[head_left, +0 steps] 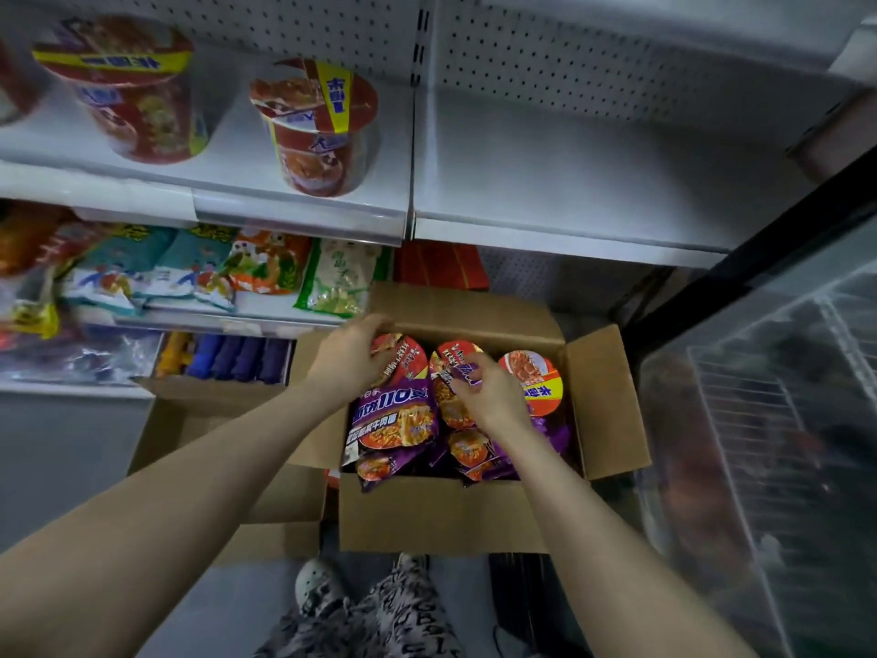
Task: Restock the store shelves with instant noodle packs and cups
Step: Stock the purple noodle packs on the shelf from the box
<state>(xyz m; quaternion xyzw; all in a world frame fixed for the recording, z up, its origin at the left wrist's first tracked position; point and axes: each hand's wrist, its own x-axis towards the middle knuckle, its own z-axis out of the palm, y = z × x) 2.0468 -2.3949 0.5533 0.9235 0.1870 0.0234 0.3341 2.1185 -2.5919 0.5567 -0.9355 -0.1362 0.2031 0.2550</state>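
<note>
Head view: two bare arms reach down into an open cardboard box (441,515) on the floor in front of store shelving.
Left hand (351,358): its fingers curl over the rim of the left cup (405,356) and hold it at the box's far left corner.
Right hand (489,391): its fingertips pinch the top edge of a purple pack (467,375) that lies across the middle cup (448,353).
Cups in box: three, lids up in a row. The right cup (534,377) sits just right of the right hand, untouched.
Packs in box: at least four purple ones overlap nearer the wrists. The largest pack (394,420) lies between the two hands.
Shelf cups (315,125): two whole ones stand above the left hand, and a third is cut off at the frame edge.
Writing: "110" in white on the largest pack. The cup lids carry a yellow band with blue Chinese characters.
Edges: the far flap touches the left fingertips, and the right flap stands up beyond the right cup.
Room: a bare upper shelf (569,173) bay lies above the right hand, and a glass door (759,420) stands close on its right.
</note>
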